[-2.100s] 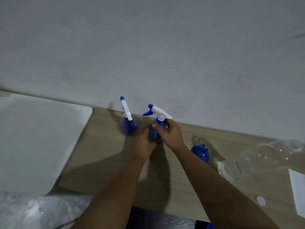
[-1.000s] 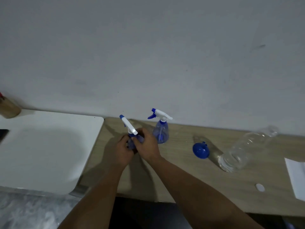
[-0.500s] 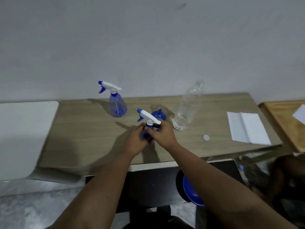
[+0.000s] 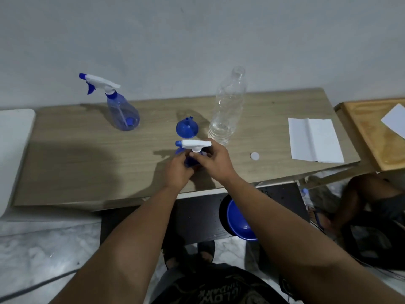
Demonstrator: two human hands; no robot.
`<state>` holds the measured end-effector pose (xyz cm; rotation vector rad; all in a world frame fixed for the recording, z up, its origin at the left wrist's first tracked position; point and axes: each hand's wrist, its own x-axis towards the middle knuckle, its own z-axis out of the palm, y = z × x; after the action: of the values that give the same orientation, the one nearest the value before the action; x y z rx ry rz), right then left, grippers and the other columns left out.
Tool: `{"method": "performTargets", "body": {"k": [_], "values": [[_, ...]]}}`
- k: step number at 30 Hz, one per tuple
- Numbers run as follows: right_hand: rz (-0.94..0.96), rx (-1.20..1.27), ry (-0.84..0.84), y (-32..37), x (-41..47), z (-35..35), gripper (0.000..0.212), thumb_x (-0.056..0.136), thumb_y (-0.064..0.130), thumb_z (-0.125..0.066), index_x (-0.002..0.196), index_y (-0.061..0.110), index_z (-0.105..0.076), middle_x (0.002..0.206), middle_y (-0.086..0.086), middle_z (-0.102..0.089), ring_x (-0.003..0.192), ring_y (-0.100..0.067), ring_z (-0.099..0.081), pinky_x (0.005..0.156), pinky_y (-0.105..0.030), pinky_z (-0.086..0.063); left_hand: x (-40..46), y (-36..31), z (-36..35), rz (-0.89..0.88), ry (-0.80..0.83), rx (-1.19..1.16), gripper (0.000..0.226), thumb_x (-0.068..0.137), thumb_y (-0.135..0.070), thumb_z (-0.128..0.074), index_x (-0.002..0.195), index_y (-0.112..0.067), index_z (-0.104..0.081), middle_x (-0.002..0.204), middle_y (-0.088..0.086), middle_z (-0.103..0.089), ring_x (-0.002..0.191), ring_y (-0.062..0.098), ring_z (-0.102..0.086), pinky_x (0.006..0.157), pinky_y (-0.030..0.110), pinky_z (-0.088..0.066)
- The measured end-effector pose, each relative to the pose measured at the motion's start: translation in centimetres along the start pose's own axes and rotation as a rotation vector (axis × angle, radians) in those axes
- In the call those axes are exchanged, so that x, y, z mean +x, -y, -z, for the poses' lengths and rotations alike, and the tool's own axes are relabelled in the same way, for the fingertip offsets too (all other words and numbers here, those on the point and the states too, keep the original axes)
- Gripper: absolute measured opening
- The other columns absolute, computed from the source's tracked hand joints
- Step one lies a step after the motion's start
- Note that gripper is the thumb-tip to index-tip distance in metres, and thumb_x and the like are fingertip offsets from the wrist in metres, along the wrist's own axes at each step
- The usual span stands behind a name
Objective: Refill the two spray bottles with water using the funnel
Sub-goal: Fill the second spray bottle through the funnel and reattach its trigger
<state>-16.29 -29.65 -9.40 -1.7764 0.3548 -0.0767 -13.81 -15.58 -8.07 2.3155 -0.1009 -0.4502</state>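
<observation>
Both hands are gripping 1 spray bottle near the bench's front edge: left hand clasping its body, right hand pinching the collar; unscrewing wants a steady base

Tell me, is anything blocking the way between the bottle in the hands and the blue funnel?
Nothing visible does. The spray bottle, held by the left hand and right hand, sits just in front of the blue funnel, with bare table between. The clear water bottle stands to the funnel's right, off that path.
</observation>
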Motion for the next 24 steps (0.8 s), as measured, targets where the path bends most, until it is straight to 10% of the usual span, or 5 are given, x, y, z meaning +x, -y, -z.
{"method": "performTargets", "body": {"k": [8,13,24], "values": [[-0.071,0.043,0.013,0.2,-0.2,-0.6,0.035,0.076,0.009,-0.089,0.094,0.017,-0.060,0.089,0.001,-0.071,0.080,-0.007,-0.069,0.074,-0.023,-0.055,-0.9,-0.2,-0.2,0.048,0.029,0.046,0.026,0.080,-0.017,-0.074,0.104,-0.008,-0.069,0.092,0.016,-0.072,0.088,0.037,-0.066,0.070,0.036,-0.045],[-0.071,0.060,0.034,0.2,-0.5,-0.6,0.051,0.074,0.012,-0.089,0.116,0.017,-0.061,0.102,0.002,-0.072,0.090,-0.016,-0.073,0.079,-0.028,-0.060,-1.1,0.0,-0.3,0.052,0.030,0.032,0.030,0.078,-0.021,-0.076,0.106,-0.013,-0.069,0.088,0.012,-0.072,0.084,0.034,-0.067,0.073,0.040,-0.052],[-0.071,0.081,0.022,0.5,-0.8,-0.9,0.036,0.079,0.007,-0.085,0.104,0.014,-0.060,0.095,0.002,-0.070,0.085,-0.008,-0.069,0.076,-0.023,-0.056,-1.3,-0.5,0.0,0.070,-0.008,0.096,0.024,0.087,-0.015,-0.068,0.109,-0.009,-0.069,0.100,0.017,-0.072,0.096,0.038,-0.064,0.065,0.027,-0.030]]}}
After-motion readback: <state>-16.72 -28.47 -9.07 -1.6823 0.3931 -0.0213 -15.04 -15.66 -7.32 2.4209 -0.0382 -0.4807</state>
